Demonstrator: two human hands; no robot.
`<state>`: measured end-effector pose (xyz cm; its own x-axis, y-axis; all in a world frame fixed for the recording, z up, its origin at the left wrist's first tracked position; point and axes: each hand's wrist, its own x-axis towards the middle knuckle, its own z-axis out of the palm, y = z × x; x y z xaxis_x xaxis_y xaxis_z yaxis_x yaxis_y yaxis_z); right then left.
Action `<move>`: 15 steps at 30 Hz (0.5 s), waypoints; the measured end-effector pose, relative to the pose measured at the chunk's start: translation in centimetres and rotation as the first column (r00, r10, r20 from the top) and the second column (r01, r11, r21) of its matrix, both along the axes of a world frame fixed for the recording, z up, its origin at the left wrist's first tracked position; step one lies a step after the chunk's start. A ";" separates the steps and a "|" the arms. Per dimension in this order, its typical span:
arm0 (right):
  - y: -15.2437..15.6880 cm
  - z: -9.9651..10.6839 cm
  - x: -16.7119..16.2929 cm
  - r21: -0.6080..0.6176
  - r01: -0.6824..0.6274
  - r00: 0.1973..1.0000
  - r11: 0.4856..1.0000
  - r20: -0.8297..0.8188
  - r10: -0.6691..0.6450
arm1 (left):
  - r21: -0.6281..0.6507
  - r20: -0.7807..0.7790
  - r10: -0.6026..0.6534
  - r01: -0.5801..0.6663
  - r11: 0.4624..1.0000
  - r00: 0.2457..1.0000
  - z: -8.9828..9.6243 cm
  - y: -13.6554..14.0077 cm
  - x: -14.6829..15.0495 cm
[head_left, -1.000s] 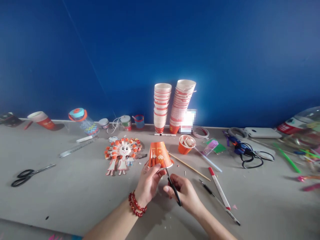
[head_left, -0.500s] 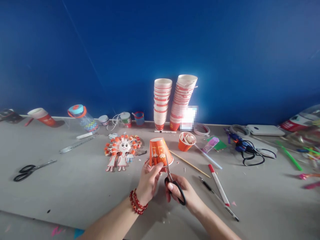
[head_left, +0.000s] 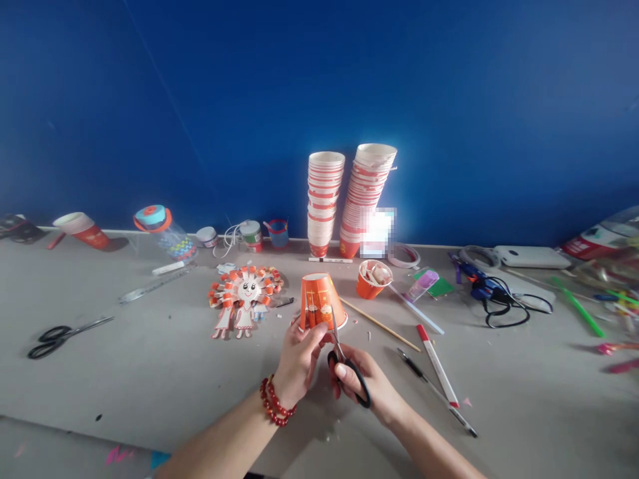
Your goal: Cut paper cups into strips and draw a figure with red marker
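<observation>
My left hand [head_left: 298, 349], with a red bead bracelet at the wrist, grips an orange paper cup [head_left: 322, 293] turned upside down. Its rim flares toward the lower right, and vertical slits show in its side. Black-handled scissors [head_left: 352, 379] are in my right hand [head_left: 367, 379], fingers through the loops. Their blades point up and lie against the cup near its rim; whether paper is between them I cannot tell. Left of the cup lie paper-cut dolls [head_left: 244, 303] with fringed orange and white heads. Behind it to the right stands an orange cup [head_left: 370, 286] full of paper scraps.
Two tall stacks of paper cups [head_left: 325, 206] stand by the blue wall. A second pair of scissors [head_left: 70, 334] lies far left. At right are a red-capped marker [head_left: 439, 366], a pen [head_left: 434, 389], a wooden stick [head_left: 382, 324] and a blue glue gun [head_left: 482, 283] with black cord.
The view has shifted very slightly. Both hands, the cup and the scissors hold nearly the same position, with the blades still at the cup's rim.
</observation>
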<state>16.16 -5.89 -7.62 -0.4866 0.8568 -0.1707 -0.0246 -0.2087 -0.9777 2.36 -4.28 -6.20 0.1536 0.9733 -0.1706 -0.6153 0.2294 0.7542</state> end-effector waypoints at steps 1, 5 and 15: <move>0.0 0.0 0.0 -0.001 0.002 1.000 1.000 -0.002 -0.002 | 0.009 -0.001 0.010 -0.010 1.000 1.000 0.0 0.0 0.0; -0.1 0.2 0.0 -0.003 0.003 1.000 1.000 -0.007 -0.003 | 0.016 0.011 0.023 -0.023 1.000 1.000 0.0 0.1 0.0; 0.0 0.3 0.0 -0.006 0.002 1.000 1.000 -0.005 -0.002 | 0.009 -0.001 0.042 -0.042 0.999 0.999 0.3 0.0 0.0</move>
<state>16.18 -5.93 -7.30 -0.4854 0.8568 -0.1739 -0.0296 -0.2149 -0.9762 2.33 -4.23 -5.90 0.1122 0.9804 -0.1619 -0.6234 0.1964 0.7568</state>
